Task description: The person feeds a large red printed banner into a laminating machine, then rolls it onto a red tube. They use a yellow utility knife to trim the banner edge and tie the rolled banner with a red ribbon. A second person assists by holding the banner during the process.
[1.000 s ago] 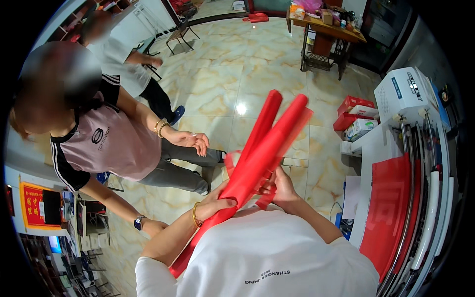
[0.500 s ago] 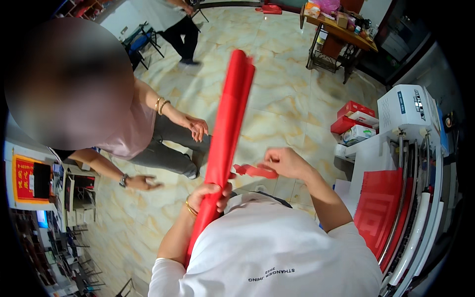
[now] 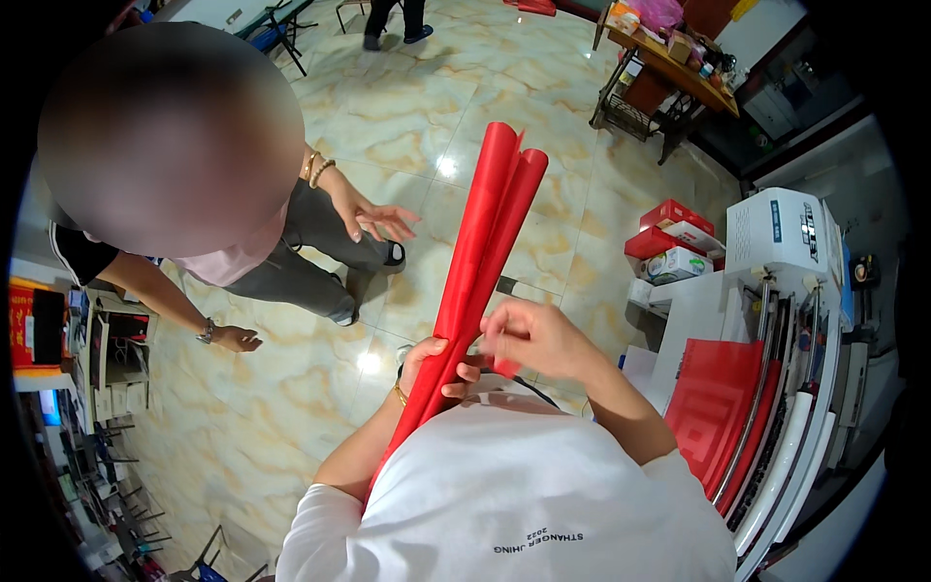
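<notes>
My left hand (image 3: 427, 369) is wrapped round two long red rolls (image 3: 475, 252) of thin sheet material, held together and slanting from my left side up and away. The far ends of the rolls stand slightly apart, with a loose red edge between them. Close beside the rolls, to the right of my left hand, is my right hand (image 3: 529, 335) with its fingers curled in. A small red strip (image 3: 505, 368) hangs from its fingers, mostly hidden and a little blurred.
Facing me at the left, a person reaches a hand (image 3: 378, 215) toward the rolls. To my right stands a wide roller machine (image 3: 790, 238) with a red sheet (image 3: 718, 398) on it, and boxes (image 3: 674, 238) beyond. A cluttered wooden table (image 3: 669, 63) stands far right.
My right hand has moved left, up against the rolls, bringing the red strip with it. The rolls have tilted right and spread at their far ends. Someone in the background has walked right.
</notes>
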